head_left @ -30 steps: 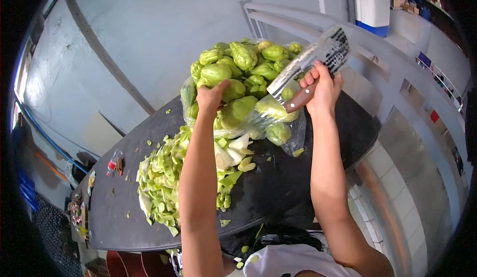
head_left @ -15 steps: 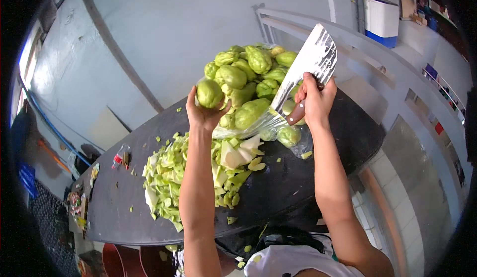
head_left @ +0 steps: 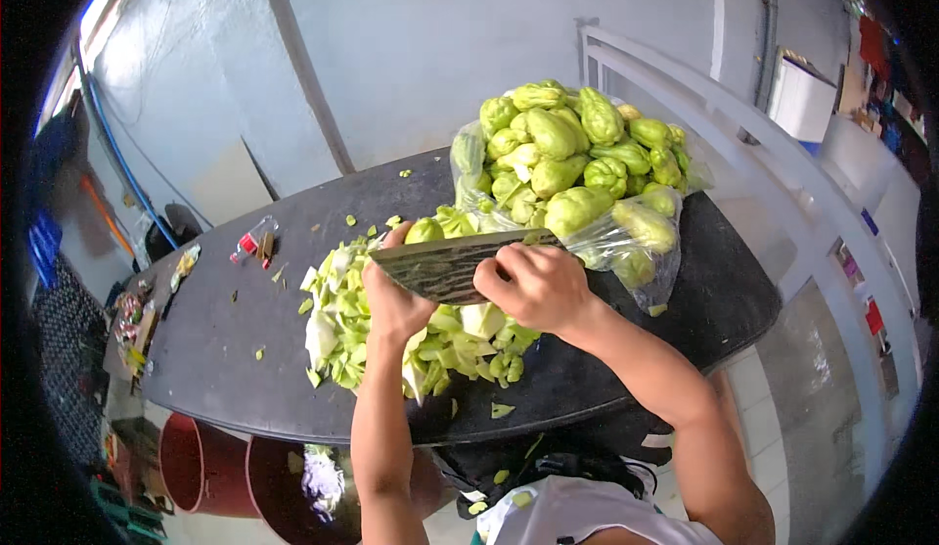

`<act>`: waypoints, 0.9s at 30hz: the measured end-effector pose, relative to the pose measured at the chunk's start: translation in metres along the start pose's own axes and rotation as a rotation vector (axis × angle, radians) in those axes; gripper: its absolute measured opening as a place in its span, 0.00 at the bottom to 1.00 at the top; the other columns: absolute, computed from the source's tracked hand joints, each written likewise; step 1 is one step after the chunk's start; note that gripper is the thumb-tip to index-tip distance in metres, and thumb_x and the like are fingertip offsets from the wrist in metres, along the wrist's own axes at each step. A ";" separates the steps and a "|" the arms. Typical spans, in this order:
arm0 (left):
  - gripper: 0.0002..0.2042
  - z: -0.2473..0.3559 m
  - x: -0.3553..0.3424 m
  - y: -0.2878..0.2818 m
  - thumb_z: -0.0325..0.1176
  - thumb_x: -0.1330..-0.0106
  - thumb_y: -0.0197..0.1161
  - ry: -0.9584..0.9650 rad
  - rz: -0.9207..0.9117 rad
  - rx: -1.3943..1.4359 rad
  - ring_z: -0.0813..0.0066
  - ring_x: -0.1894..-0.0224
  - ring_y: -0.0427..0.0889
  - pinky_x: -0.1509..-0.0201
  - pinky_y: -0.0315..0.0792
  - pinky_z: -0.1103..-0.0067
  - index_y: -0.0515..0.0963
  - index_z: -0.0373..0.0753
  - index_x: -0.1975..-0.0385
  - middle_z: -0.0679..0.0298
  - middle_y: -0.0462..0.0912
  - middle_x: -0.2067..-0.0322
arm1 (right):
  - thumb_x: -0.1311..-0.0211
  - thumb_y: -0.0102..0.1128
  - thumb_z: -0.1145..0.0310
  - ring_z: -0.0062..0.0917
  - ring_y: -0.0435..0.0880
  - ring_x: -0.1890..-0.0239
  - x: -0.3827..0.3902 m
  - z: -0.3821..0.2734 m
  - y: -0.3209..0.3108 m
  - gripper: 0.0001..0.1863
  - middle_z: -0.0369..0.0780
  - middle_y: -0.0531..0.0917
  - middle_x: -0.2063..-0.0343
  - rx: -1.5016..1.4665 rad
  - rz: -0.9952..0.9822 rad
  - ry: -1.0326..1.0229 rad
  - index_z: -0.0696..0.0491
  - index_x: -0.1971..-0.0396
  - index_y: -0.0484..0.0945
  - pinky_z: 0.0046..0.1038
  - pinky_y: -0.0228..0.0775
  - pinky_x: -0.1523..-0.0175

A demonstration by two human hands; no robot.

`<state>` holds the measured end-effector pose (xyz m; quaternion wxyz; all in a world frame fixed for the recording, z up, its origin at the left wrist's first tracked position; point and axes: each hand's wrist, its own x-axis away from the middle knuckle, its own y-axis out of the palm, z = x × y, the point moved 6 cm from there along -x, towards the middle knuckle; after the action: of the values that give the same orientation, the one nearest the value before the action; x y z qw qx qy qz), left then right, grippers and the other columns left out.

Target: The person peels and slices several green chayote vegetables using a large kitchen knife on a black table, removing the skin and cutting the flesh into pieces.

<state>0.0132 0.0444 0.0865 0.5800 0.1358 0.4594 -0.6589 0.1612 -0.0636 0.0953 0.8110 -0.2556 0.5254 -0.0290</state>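
Observation:
My right hand is closed round the handle of a broad cleaver, its dark-streaked blade lying level across toward the left. Behind the blade, my left hand cups a green chayote; only the top of the fruit shows, and whether the edge touches it is hidden. Under both hands spreads a heap of cut chayote pieces, pale green and white. Whole chayotes are piled beyond my right hand in an opened clear plastic bag.
All this rests on a dark table with a curved near edge. A small red-capped plastic item lies at its left. Reddish tubs stand below the near edge, one holding pale shreds. A white railing runs along the right.
My left hand has brought the chayote back from the pile to above the cut pieces. The cleaver has swung down from upright to level, close to the fruit. The view has shifted left.

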 end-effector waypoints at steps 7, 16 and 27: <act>0.33 -0.017 0.010 -0.004 0.35 0.61 0.74 -0.033 -0.033 -0.110 0.59 0.57 0.85 0.47 0.74 0.70 0.76 0.28 0.50 0.48 0.84 0.59 | 0.42 0.54 0.72 0.24 0.78 0.86 0.013 0.006 0.039 0.03 0.38 0.73 0.85 -0.154 -0.251 0.165 0.52 0.71 0.71 0.26 0.72 0.84; 0.32 -0.017 0.011 -0.003 0.37 0.60 0.74 0.025 -0.022 0.038 0.69 0.59 0.84 0.50 0.75 0.75 0.76 0.26 0.53 0.53 0.85 0.62 | 0.33 0.48 0.74 0.23 0.75 0.88 0.033 0.047 0.062 0.04 0.39 0.75 0.87 0.041 -0.726 0.455 0.56 0.61 0.68 0.27 0.68 0.87; 0.31 -0.057 0.019 0.017 0.58 0.38 0.60 -0.503 0.185 1.143 0.64 0.51 0.78 0.55 0.78 0.67 0.70 0.39 0.44 0.59 0.77 0.54 | 0.36 0.55 0.69 0.48 0.82 0.75 0.047 0.051 0.032 0.06 0.50 0.81 0.81 -0.260 -0.366 0.658 0.54 0.63 0.70 0.44 0.74 0.71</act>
<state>0.0030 0.0774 0.0348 0.5606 0.3043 -0.1292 -0.7592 0.2192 -0.0311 0.0578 0.5415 -0.4227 0.7025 -0.1864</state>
